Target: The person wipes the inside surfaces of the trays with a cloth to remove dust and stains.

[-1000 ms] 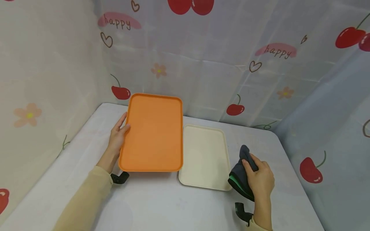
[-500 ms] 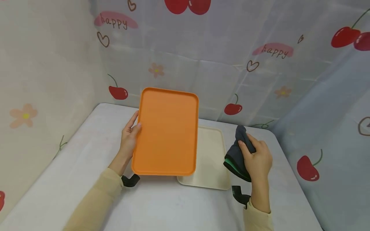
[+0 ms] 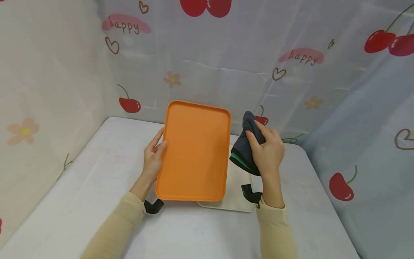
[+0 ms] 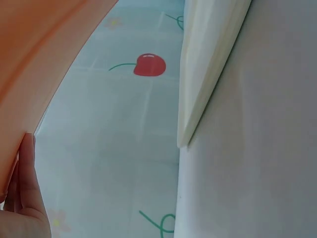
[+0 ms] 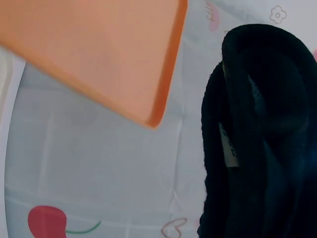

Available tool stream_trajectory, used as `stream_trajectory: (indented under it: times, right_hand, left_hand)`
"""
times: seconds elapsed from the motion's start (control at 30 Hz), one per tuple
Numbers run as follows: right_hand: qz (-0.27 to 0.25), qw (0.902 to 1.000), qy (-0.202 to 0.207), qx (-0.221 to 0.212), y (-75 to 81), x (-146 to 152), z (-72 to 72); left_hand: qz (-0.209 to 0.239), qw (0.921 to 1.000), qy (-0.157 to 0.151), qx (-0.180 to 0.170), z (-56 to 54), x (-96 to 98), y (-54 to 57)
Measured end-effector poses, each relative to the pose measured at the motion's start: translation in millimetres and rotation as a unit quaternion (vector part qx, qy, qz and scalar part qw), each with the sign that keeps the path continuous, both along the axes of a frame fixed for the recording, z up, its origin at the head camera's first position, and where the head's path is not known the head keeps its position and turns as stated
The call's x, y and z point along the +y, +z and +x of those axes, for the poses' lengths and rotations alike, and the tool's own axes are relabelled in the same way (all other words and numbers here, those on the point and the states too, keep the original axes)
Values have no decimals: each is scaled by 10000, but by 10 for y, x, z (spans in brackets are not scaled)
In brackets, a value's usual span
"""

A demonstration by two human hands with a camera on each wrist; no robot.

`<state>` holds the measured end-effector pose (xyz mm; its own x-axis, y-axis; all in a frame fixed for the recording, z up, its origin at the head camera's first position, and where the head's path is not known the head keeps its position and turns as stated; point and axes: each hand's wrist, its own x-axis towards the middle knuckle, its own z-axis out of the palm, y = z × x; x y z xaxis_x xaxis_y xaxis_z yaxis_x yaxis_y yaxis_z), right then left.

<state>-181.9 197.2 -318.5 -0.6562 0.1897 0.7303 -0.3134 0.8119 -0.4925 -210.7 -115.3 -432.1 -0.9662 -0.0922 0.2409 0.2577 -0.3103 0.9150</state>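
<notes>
My left hand (image 3: 153, 158) grips the left edge of an orange tray (image 3: 194, 151), thumb over the front rim, and holds it tilted up above the table. In the left wrist view the fingers (image 4: 29, 183) lie against the tray's side. To the right, my right hand (image 3: 269, 153) pinches a folded dark grey cloth (image 3: 246, 147) with a green layer and black edging. The cloth hangs in the air near the tray's right rim. It fills the right side of the right wrist view, where a small white label (image 5: 229, 146) shows. The fingers behind it are hidden.
A cream tray (image 3: 237, 187) lies on the white table (image 3: 200, 233), partly hidden behind the orange tray and the cloth. A curtain (image 3: 213, 54) printed with cherries stands behind the table and along both sides. Black wrist mounts (image 3: 154, 206) sit below the hands.
The orange tray has moved right with my left hand, covering more of the cream tray. My right hand has lifted the cloth up and left, closer to the orange tray.
</notes>
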Motion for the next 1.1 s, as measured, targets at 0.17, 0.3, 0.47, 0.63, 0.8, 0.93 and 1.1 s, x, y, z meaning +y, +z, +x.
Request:
stream_trajectory:
  times: [0.17,0.3,0.47,0.63,0.8,0.93,1.1]
  right_hand:
    - [-54,9989,-203,-420,-11,-173,-156]
    - [19,9965,-362,-748,-28,-298,-268]
    - [173,9935,-582,-967,-50,-413,-370]
    - [352,9880,-836,-1247,-102,-489,-438]
    - [548,9820,-1116,-1425,-127,-541,-482]
    - [597,9777,-1182,-1631,-131,-575,-508]
    - [633,9744,-1249,-1761,-126,-619,-523]
  left_hand:
    - [39,9999,3,97,15,64,-12]
    - [96,9999,24,126,17,93,-25]
    - [105,9998,-33,142,8,128,-28]
    - [104,9996,-42,247,17,144,-19]
    - [144,9988,-188,429,34,146,-22]
    - [91,9985,-239,490,35,141,-24]
    - [-4,9979,-289,583,30,134,-12]
